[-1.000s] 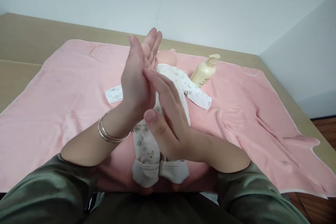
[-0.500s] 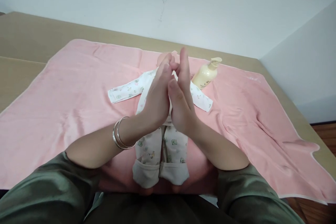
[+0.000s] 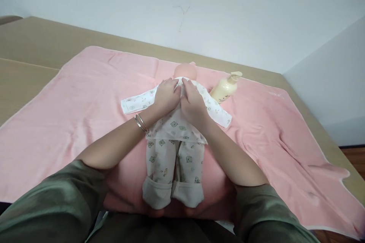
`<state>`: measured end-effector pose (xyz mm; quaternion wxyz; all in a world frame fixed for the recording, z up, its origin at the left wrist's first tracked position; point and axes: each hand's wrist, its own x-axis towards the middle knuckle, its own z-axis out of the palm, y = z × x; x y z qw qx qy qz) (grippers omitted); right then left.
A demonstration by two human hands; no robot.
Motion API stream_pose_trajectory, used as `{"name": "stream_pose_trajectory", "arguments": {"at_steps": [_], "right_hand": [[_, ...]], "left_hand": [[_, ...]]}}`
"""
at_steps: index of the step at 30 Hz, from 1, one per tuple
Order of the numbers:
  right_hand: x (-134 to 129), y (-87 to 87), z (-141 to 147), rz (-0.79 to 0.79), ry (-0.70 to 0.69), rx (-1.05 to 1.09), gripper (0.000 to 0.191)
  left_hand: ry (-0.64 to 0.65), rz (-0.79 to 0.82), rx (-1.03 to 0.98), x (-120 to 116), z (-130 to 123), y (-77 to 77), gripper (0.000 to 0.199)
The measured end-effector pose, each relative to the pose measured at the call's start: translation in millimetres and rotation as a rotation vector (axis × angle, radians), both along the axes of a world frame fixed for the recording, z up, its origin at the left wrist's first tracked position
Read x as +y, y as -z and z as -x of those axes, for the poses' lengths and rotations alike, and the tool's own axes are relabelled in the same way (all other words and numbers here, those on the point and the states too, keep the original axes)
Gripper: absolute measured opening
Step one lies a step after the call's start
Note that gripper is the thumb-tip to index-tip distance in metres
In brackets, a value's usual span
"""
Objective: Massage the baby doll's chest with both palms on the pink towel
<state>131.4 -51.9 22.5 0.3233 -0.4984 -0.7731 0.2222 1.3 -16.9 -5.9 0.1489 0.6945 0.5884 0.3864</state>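
A baby doll lies stretched out with its bare round head [image 3: 185, 71] pointing away from me. It wears a white printed top [image 3: 178, 127] with the sleeves spread sideways, and matching trousers [image 3: 188, 161] with turned-up cuffs. My left hand [image 3: 167, 95] rests flat on the upper part of the top, left of the middle. Beside it my right hand [image 3: 194, 102] lies flat on the right half, just below the neckline. The thumbs almost meet, and neither hand grips anything. The doll's face is not visible.
A cream pump bottle [image 3: 224, 90] leans at a tilt beside the doll's right-hand sleeve. The pink blanket [image 3: 94, 95] under everything has folds on the right. It covers much of a wooden table [image 3: 42, 41] set against a white wall [image 3: 242, 19].
My hands were raised with palms facing each other above the doll. They have come apart and down, and now lie flat on its top. The view has tilted up slightly.
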Motion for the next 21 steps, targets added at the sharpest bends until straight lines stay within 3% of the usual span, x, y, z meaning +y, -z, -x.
{"name": "stream_pose_trajectory", "arguments": {"at_steps": [4, 9, 12, 15, 18, 21], "right_hand": [[20, 22.2, 2, -0.022, -0.020, -0.180, 0.063], [44, 19.2, -16, -0.016, -0.053, -0.313, 0.059], [35, 13.8, -17, 0.048, 0.127, -0.400, 0.069], [8, 15.0, -2, 0.015, 0.282, -0.492, 0.071], [-12, 19.7, 13, -0.132, 0.123, -0.539, 0.065], [-3, 20.8, 12, -0.133, 0.004, -0.503, 0.063]], "left_hand": [[0.009, 0.036, 0.095, 4, 2, 3.9, 0.034], [-0.036, 0.012, 0.034, 6, 1, 10.9, 0.043], [-0.054, 0.023, 0.019, 7, 1, 14.3, 0.047], [-0.053, 0.032, 0.015, 8, 3, 14.7, 0.048], [-0.048, 0.050, -0.008, 8, 6, 13.0, 0.047], [-0.021, 0.041, -0.012, 8, 9, 11.2, 0.048]]}}
